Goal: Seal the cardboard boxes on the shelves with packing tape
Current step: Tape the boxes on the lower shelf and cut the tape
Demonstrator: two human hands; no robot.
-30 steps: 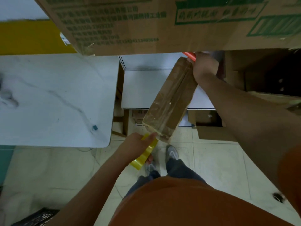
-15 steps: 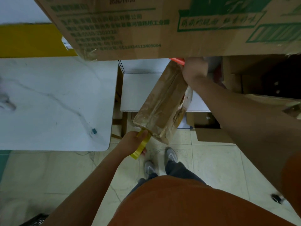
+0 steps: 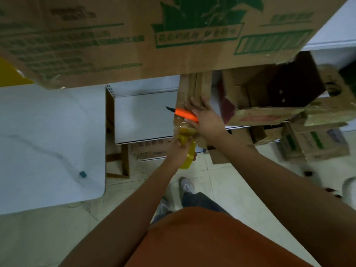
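Dim, motion-blurred, wide-angle edge distortion

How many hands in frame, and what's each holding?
2. Left hand, low centre, grips the yellow tape roll at the narrow box's lower end. Right hand, just above, presses that box while holding an orange knife. None hidden.

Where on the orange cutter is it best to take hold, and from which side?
Grip the orange cutter on its orange body, probably coming from the right, handle end, where the right hand already holds it against the narrow cardboard box. Its dark blade tip points left, bare, so avoid that end.
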